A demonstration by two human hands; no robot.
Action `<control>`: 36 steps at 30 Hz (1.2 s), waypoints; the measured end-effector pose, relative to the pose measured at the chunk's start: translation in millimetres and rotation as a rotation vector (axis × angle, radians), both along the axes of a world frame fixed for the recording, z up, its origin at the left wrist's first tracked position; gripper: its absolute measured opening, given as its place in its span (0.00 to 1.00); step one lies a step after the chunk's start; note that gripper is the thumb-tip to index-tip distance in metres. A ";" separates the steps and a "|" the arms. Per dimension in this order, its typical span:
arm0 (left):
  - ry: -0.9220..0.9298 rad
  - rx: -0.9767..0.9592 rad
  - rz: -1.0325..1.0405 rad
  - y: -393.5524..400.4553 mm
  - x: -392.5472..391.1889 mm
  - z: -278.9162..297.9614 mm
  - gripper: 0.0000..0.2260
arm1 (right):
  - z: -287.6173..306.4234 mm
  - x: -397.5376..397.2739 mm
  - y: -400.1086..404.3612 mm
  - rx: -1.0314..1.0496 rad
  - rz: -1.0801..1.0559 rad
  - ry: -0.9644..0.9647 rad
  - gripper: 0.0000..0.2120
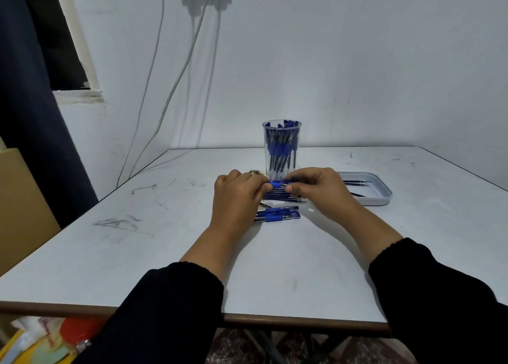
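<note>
One pen [279, 183] is pinched between both hands, its ends gripped by the curled fingers of the left hand [236, 196] and the right hand [316, 187]. Loose pens [277, 215] are seen just below the hands, a cup [281, 149] just behind.

You have no lettering here that can be read. Any print on the blue pen [279, 183] you hold, or on the loose pens [277, 216] lying near it, is too small to tell, and the colourful packets [41, 336] at lower left are blurred.
</note>
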State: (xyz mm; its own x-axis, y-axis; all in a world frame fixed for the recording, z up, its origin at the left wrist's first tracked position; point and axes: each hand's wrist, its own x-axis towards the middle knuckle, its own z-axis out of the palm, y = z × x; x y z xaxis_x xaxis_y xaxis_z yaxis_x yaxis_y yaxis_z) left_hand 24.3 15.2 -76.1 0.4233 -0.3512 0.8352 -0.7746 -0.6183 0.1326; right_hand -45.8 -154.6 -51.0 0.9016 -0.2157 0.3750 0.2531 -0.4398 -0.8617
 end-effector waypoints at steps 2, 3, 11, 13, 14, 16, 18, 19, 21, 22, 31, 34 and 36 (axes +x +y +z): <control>0.010 0.001 0.018 -0.5 -0.4 1.3 0.06 | 0.2 -0.3 1.4 0.032 0.002 -0.008 0.12; 0.018 0.000 0.024 -0.6 -0.6 1.8 0.07 | 0.3 -0.8 2.0 0.040 0.002 -0.010 0.12; 0.068 0.013 0.027 -0.1 0.4 3.1 0.12 | 2.0 -2.4 4.3 -0.052 -0.012 -0.015 0.11; 0.070 0.021 0.035 -0.4 0.7 3.0 0.13 | 2.3 -2.8 5.3 -0.050 -0.011 -0.023 0.12; 0.074 0.026 0.040 -0.3 0.5 3.2 0.13 | 2.5 -3.1 5.7 -0.046 -0.005 -0.031 0.12; 0.096 0.036 0.047 0.3 -0.7 4.0 0.13 | 1.5 -3.5 6.5 -0.029 0.007 -0.054 0.14; 0.117 0.056 0.052 0.9 -2.5 4.2 0.13 | 0.3 -3.1 6.6 -0.032 0.006 -0.070 0.15; 0.118 0.073 0.058 1.3 -3.5 4.6 0.13 | 0.1 -2.7 6.5 -0.031 0.008 -0.069 0.15; 0.106 0.101 0.062 1.3 -5.4 5.3 0.13 | -0.1 -2.7 6.4 0.046 0.034 -0.062 0.14; 0.097 0.094 0.051 0.5 -6.6 6.0 0.13 | 0.4 -3.1 6.7 0.118 0.055 -0.064 0.13; 0.104 0.004 0.049 3.4 7.8 8.0 0.06 | 16.6 -1.2 -12.9 0.699 -0.114 -0.334 0.08; 0.134 -0.014 0.047 0.6 14.5 13.3 0.07 | 28.9 1.1 -20.8 0.692 -0.300 -0.496 0.08; 0.185 -0.012 0.057 -5.6 20.7 21.5 0.09 | 44.8 6.0 -25.4 0.610 -0.406 -0.596 0.08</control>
State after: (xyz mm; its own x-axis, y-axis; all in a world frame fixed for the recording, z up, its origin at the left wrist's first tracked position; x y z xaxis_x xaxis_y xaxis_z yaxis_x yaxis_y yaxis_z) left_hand 45.0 9.6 -54.6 0.5886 -0.3131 0.7454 -0.7003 -0.6581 0.2765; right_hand -39.8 -180.0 -6.1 0.4101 -0.7825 0.4685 0.6528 -0.1069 -0.7500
